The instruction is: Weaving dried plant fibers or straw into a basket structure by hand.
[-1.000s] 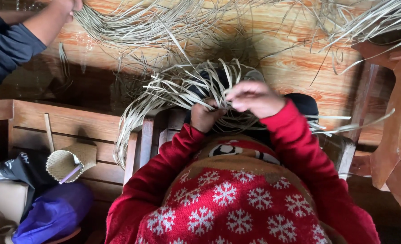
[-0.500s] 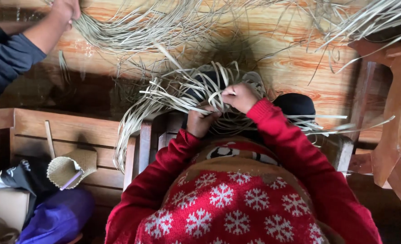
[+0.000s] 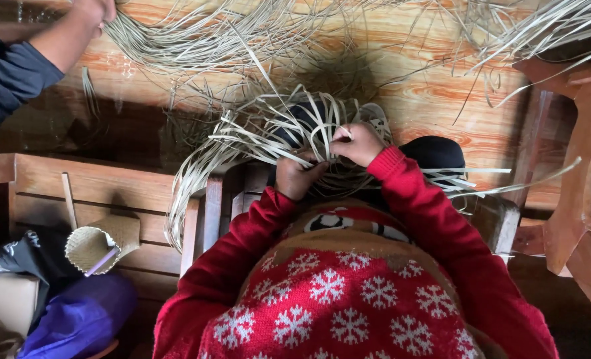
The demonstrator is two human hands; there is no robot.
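A half-woven piece of pale straw (image 3: 295, 126) rests on my lap, with long loose strips fanning out left and right. My left hand (image 3: 296, 174) grips the weave at its near edge. My right hand (image 3: 356, 143) pinches a single straw strip above the weave. Both arms wear red sleeves, and a red sweater with white snowflakes fills the lower view. A dark form under the weave is mostly hidden.
Another person's arm in a dark blue sleeve (image 3: 16, 66) reaches into a pile of loose straw (image 3: 195, 40) on the wooden floor. A small woven basket (image 3: 99, 244) lies on a wooden bench at left, beside purple cloth (image 3: 76, 319). A wooden stool (image 3: 575, 173) stands at right.
My right hand has shifted down and left along the weave, drawing a strip closer to my left hand. The other person's hand has lifted slightly at the straw pile.
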